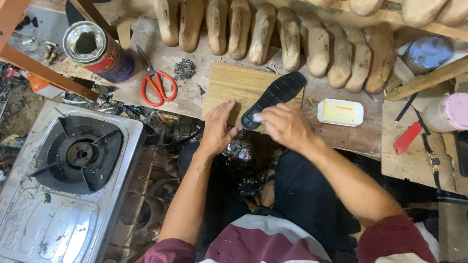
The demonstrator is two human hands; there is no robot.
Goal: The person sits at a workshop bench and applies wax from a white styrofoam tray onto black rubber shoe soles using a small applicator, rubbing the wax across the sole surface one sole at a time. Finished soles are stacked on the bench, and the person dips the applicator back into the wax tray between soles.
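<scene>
One black shoe sole [273, 99] lying diagonally, toe up-right, left hand [218, 129] flat beside heel, right hand [284, 125] pinching white scrap [256, 117]

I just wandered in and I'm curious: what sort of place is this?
Most likely a small shoemaker's workshop. A row of wooden shoe lasts lines the bench, a black shoe sole lies on a wooden board under the person's hands, and red-handled scissors sit nearby.

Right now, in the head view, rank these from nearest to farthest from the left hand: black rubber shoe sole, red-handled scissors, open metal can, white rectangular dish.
1. Black rubber shoe sole, just right of the left hand.
2. Red-handled scissors, up-left.
3. White rectangular dish, far right.
4. Open metal can, far up-left; close to the dish's distance.
</scene>
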